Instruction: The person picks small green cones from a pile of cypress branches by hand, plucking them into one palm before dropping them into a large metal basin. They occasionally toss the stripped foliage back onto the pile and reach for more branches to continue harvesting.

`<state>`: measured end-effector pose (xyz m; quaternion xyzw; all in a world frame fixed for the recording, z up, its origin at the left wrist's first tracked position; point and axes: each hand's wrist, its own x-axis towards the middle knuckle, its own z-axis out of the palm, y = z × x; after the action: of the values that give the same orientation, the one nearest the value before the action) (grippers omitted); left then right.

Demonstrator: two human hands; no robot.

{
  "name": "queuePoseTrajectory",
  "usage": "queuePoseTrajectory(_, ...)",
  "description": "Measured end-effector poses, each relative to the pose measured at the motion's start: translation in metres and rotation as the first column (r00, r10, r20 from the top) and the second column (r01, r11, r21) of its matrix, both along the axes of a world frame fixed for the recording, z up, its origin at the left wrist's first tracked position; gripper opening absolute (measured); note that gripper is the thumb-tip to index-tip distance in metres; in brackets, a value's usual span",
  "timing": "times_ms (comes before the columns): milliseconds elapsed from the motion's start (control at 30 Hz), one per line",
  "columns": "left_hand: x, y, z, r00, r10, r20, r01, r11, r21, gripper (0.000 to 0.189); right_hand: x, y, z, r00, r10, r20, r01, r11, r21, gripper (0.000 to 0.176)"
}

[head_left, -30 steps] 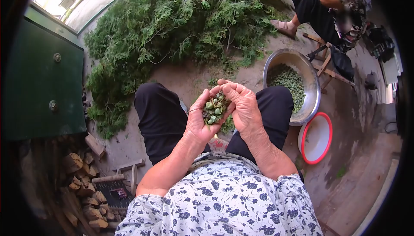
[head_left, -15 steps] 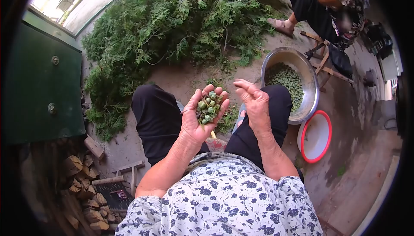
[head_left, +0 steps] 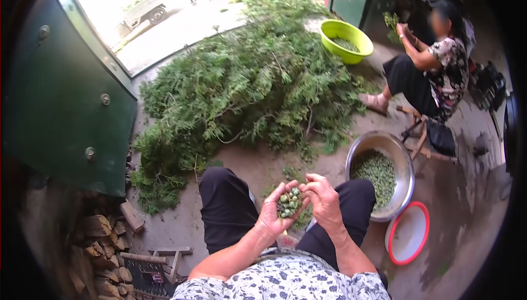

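Note:
My left hand (head_left: 274, 212) is cupped palm up between my knees, holding a small heap of green cones (head_left: 289, 202) with bits of leaf among them. Close on its right, my right hand (head_left: 323, 198) has its thumb and fingertips drawn together at the edge of the heap; whatever they may hold is too small to make out. Beside my right knee, a steel basin (head_left: 410, 176) contains many more green cones (head_left: 375, 176). A large pile of green branches (head_left: 247, 86) lies on the ground in front of me.
A yellow-green basin (head_left: 359, 53) stands behind the branches. Below the steel basin is a red-rimmed white basin (head_left: 422, 234). At the right, another person (head_left: 450, 64) sits holding a sprig. Split firewood (head_left: 99, 226) and a small wooden stool (head_left: 174, 261) are at the lower left.
My right hand has come in to the heap in my left hand, its fingers closer together. The view has tilted up, showing more of the doorway and the other person.

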<state>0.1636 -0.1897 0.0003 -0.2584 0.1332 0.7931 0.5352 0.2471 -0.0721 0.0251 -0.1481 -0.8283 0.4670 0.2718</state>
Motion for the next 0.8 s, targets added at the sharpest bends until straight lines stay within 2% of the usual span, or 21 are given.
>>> queuePoseTrajectory(33, -0.001, 0.0, 0.003, 0.999, 0.022, 0.037, -0.023, 0.999, 0.036, 0.028, 0.0, 0.004, 0.002, 0.999, -0.027, -0.033, 0.028, 0.999, 0.022, 0.009)
queuePoseTrajectory(167, -0.005, -0.001, -0.001, 0.993, 0.083, 0.085, -0.091, 0.991, 0.102, 0.028, 0.002, 0.017, 0.0, 0.984, -0.163, -0.077, 0.153, 0.981, -0.121, 0.007)
queuePoseTrajectory(200, -0.006, -0.001, -0.002, 0.992, 0.098, 0.082, -0.106, 0.99, 0.095, 0.027, 0.005, 0.021, -0.005, 0.984, -0.174, -0.03, 0.173, 0.984, -0.036, 0.013)
queuePoseTrajectory(233, -0.007, -0.002, -0.001, 0.99, 0.114, 0.077, -0.121, 0.989, 0.088, 0.027, 0.004, 0.021, -0.008, 0.986, -0.162, -0.043, 0.161, 0.986, -0.033, 0.013)
queuePoseTrajectory(300, -0.008, -0.002, 0.003, 0.99, 0.129, 0.063, -0.132, 0.99, 0.046, 0.024, 0.002, 0.017, -0.016, 0.96, -0.278, 0.018, 0.271, 0.945, 0.182, 0.02)
queuePoseTrajectory(333, -0.008, -0.002, 0.002, 0.989, 0.133, 0.062, -0.136, 0.989, 0.051, 0.024, 0.002, 0.014, -0.025, 0.963, -0.269, 0.018, 0.27, 0.963, -0.008, 0.021)
queuePoseTrajectory(367, -0.008, -0.003, 0.001, 0.989, 0.136, 0.061, -0.139, 0.989, 0.055, 0.024, 0.0, 0.009, -0.029, 0.965, -0.261, 0.007, 0.261, 0.965, -0.007, 0.021)
queuePoseTrajectory(400, -0.007, -0.003, 0.001, 0.989, 0.126, 0.07, -0.131, 0.989, 0.068, 0.024, -0.004, 0.0, -0.032, 0.974, -0.225, -0.027, 0.194, 0.891, -0.41, 0.019)
queuePoseTrajectory(433, -0.007, -0.003, -0.001, 0.99, 0.118, 0.082, -0.125, 0.988, 0.087, 0.024, -0.006, -0.006, -0.032, 0.977, -0.202, -0.07, 0.084, 0.666, -0.741, 0.018)
queuePoseTrajectory(467, -0.006, -0.003, -0.002, 0.99, 0.113, 0.081, -0.12, 0.988, 0.098, 0.025, -0.009, -0.009, -0.031, 0.977, -0.213, -0.033, 0.099, 0.579, -0.809, 0.018)
queuePoseTrajectory(500, -0.006, -0.004, -0.003, 0.991, 0.107, 0.081, -0.116, 0.988, 0.105, 0.025, -0.01, -0.008, -0.036, 0.977, -0.208, -0.043, 0.088, 0.582, -0.808, 0.018)
queuePoseTrajectory(567, -0.008, -0.008, 0.0, 0.993, 0.108, 0.055, -0.113, 0.988, 0.101, 0.025, -0.009, -0.004, -0.059, 0.975, -0.221, -0.004, 0.101, 0.458, -0.883, 0.017)
queuePoseTrajectory(633, -0.013, -0.01, -0.001, 0.989, 0.137, 0.046, -0.14, 0.988, 0.058, 0.025, -0.005, 0.0, -0.084, 0.97, -0.242, 0.005, 0.128, 0.498, -0.858, 0.015)
queuePoseTrajectory(700, -0.015, -0.015, -0.009, 0.986, 0.156, 0.053, -0.159, 0.984, 0.078, 0.024, 0.001, -0.002, -0.093, 0.96, -0.246, 0.132, 0.238, 0.476, -0.847, 0.014)
queuePoseTrajectory(800, -0.015, -0.015, -0.019, 0.983, 0.167, 0.077, -0.171, 0.984, 0.052, 0.024, 0.004, -0.006, -0.103, 0.966, -0.216, 0.142, 0.23, 0.466, -0.854, 0.014)
